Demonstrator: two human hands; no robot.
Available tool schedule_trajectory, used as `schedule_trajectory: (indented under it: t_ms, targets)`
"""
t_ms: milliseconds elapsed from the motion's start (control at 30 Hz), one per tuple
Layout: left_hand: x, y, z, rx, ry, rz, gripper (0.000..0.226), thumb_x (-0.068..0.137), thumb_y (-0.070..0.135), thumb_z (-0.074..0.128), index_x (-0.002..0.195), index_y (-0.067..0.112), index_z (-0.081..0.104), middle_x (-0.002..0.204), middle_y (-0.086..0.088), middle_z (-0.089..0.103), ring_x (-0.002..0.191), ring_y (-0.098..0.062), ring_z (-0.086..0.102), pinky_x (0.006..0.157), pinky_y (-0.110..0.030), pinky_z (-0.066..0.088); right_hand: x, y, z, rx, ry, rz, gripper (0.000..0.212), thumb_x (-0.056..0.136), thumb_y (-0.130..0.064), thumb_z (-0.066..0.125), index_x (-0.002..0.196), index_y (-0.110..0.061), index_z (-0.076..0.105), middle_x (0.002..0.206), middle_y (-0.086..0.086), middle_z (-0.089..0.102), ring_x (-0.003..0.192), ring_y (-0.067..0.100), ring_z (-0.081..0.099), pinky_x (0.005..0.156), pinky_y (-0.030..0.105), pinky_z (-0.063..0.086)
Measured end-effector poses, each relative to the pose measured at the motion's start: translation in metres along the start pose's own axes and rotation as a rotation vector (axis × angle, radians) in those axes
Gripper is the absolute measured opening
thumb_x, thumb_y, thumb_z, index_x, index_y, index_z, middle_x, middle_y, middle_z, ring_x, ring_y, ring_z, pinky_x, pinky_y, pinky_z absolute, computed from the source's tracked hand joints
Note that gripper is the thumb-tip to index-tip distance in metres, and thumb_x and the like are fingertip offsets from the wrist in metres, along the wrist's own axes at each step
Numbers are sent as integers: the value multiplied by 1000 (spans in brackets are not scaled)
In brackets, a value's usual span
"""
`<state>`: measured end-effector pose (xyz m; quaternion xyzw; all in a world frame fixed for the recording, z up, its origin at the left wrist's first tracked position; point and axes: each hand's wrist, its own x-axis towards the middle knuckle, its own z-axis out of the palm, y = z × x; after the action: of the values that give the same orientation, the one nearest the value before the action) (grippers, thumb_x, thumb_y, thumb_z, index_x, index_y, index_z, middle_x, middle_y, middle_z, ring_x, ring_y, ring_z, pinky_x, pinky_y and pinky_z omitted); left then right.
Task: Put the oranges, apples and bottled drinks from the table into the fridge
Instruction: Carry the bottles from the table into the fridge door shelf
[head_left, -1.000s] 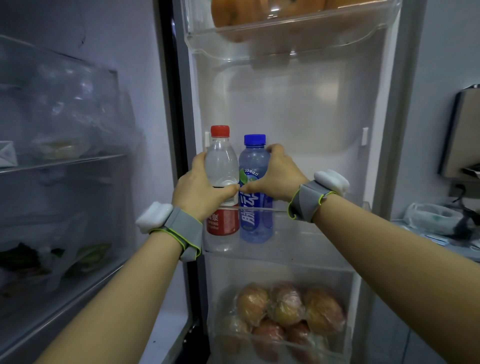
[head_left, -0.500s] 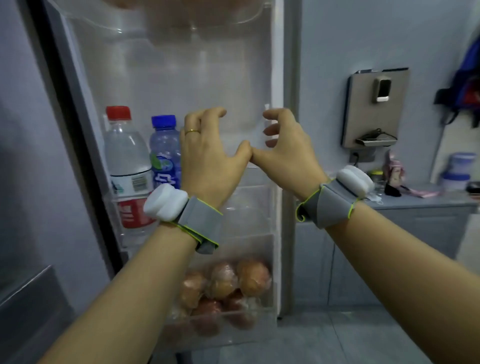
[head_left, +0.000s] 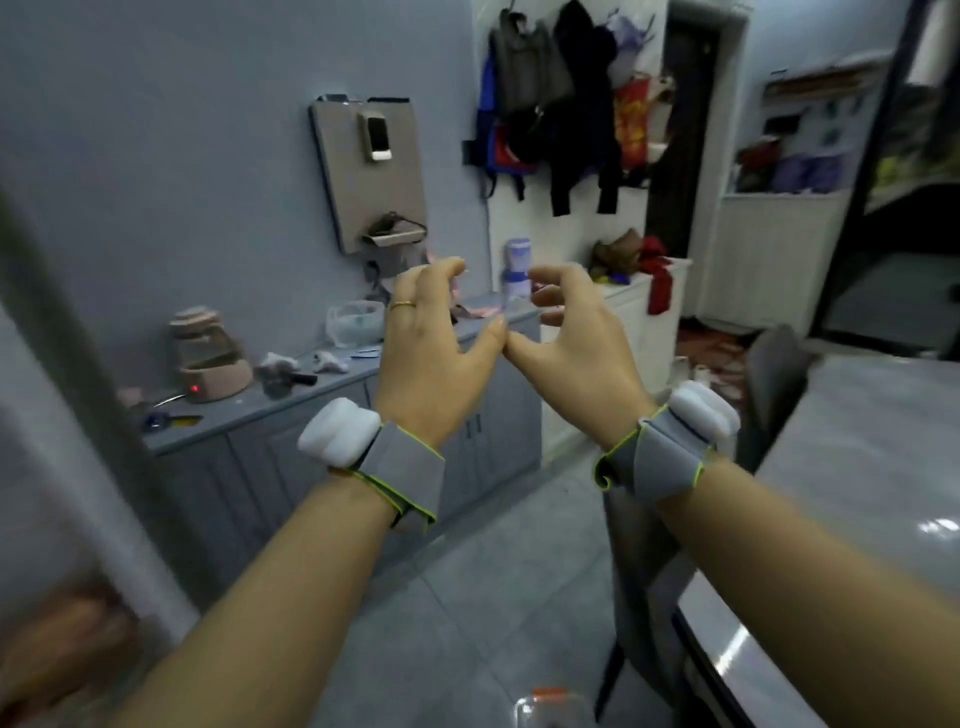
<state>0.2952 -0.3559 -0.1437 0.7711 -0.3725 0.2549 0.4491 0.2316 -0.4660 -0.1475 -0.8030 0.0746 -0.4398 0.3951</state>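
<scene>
Hands are up in the middle of the frame, side by side and empty. The left hand (head_left: 431, 353) has its fingers (head_left: 439, 275) loosely curled and spread, a gold ring (head_left: 402, 305) on one of them. The right hand (head_left: 576, 353) mirrors it, curled around nothing. The two thumb tips touch each other. Each wrist wears a grey band with a white pod, the left wristband (head_left: 400, 467) and the right wristband (head_left: 660, 457).

At the bottom edge, just right of centre, the top of a clear bottle (head_left: 545, 709) with an orange-red cap pokes into view, well below both hands; what it stands on I cannot tell. A glossy grey surface (head_left: 857, 467) fills the lower right of the frame, with a grey chair (head_left: 774, 374) against its far side. Along the left edge runs the blurred fridge door (head_left: 78, 389), and in the lower left corner there are reddish, smeared shapes of fruit (head_left: 62, 639), too blurred to name.

Behind the hands, a grey cabinet (head_left: 291, 400) stands along the wall, carrying a beige appliance (head_left: 208, 358) with a red light, a plastic bag (head_left: 356, 322) and small clutter. A beige wall panel (head_left: 369, 171) hangs above it. Coats and bags (head_left: 561, 104) hang in the upper middle. The tiled floor (head_left: 467, 597) shows between the forearms.
</scene>
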Motion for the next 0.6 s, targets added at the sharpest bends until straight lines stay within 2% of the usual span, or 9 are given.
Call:
schedule_trajectory:
  t_ms: [100,167,300,433,533,600]
  targets:
    - [-2,30,70,-126,-118,24,56,77,38,53,128,15,43,129,-10,41,121,-25,44,104,-39,38,-2,50,-56,-92,79,69,51,76,-25,71,121,-17,48,111,0,53,99,10,51,85,23,43]
    - [-5,49,111,-195,-178,22,55,79,35,55,129,17,42,131,-9,40,125,-25,42,105,-43,38,-8,79,-90,-139,114,107,53,76,-26,71,123,-18,47,113,-1,51,100,8,50,86,23,44]
    - [-14,92,198,-298,-302,34,50,84,24,61,130,19,41,133,-7,39,126,-23,41,107,-42,37,-21,134,-160,-245,205,194,52,76,-30,70,122,-20,48,119,0,49,105,9,50,91,27,46]
    - [-27,134,268,-392,-399,60,50,86,25,60,131,19,39,132,-6,38,124,-20,41,106,-34,36,-37,176,-221,-326,290,280,52,75,-31,70,122,-23,47,118,-3,46,105,9,46,86,19,43]
    - [-42,164,316,-448,-480,68,50,88,29,57,133,18,38,136,-7,37,126,-20,40,105,-35,37,-51,207,-264,-382,346,321,53,76,-33,69,123,-22,47,119,-5,45,115,12,44,99,34,42]
    - [-53,182,345,-480,-534,71,50,90,30,54,135,17,36,137,-8,37,126,-20,41,104,-32,37,-62,227,-290,-408,371,368,54,77,-34,69,124,-22,46,117,-10,41,120,13,42,103,39,38]
